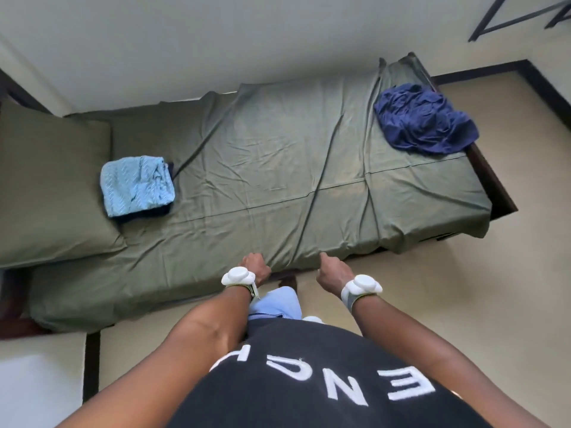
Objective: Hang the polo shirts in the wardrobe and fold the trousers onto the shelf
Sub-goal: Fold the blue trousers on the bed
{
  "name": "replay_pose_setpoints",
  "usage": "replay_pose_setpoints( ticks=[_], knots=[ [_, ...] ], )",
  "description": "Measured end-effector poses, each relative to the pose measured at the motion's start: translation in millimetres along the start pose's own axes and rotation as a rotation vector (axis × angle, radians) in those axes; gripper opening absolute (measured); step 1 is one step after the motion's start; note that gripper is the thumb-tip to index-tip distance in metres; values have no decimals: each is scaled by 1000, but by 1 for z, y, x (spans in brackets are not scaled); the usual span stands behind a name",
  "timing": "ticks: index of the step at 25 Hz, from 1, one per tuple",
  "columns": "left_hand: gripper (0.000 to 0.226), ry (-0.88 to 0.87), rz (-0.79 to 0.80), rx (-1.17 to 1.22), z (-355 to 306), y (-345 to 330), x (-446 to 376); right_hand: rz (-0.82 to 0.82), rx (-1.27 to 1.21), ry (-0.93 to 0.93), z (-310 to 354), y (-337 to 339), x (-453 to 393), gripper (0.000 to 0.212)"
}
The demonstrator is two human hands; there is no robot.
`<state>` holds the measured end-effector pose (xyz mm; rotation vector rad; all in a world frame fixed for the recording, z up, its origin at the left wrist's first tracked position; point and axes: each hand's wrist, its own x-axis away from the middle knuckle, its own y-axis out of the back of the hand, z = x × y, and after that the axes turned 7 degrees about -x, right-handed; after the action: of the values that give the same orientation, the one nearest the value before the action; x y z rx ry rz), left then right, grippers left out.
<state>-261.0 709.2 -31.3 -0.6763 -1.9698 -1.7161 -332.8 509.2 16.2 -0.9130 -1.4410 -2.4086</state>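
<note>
Bedroom, pale tiled floor; person is standing at the near long edge of a single bed [278, 168] covered in an olive sheet.

Nearest: both hands are hovering at that near edge, mid-length. Left hand [255, 267] is sitting with fingers curled under, at or touching the sheet edge; can't tell if it's pinching fabric. Right hand [332, 273] is loosely curled, one finger pointing toward the mattress, holding nothing visible. White trackers on both wrists.

Further in, head end, left: one folded stack [137, 186] is lying against the pillow [52, 180], light blue patterned piece on top, something dark underneath. Garment type not readable.

Farthest, foot end, far right corner: one crumpled navy garment [423, 118] is lying in a heap, partly overhanging the edge. Shirt or trousers, can't tell.

Count: 1 folded stack, at least 2 layers; 1 loose navy item; 1 pillow; 2 hands.

Progress, my read: wardrobe and shelf are not in view, so nothing confirmed hung or shelved. Stack looks folded but is waiting on the bed; navy piece is untouched. Mostly still ahead.
</note>
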Motion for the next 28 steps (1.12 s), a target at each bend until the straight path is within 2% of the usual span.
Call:
replay_pose_setpoints(
  ticks=[4,7,11,15,22,28],
  knots=[
    [24,-32,55,114,-57,40,-35,15,-35,-145,-29,62,-42,25],
    [24,-20,11,197,-94,64,-55,-17,-111,-188,-34,97,-70,25],
    [23,-18,34,204,-138,75,-67,-77,-232,-199,-48,129,-91,25],
    [22,47,15,265,-191,55,-62,-57,-221,-145,-95,147,-93,24],
    [19,171,-112,341,-296,4,-11,-28,-93,-105,-242,205,-75,23],
    [13,161,6,330,-367,-9,-18,47,-48,-45,-308,250,-105,24]
  ],
)
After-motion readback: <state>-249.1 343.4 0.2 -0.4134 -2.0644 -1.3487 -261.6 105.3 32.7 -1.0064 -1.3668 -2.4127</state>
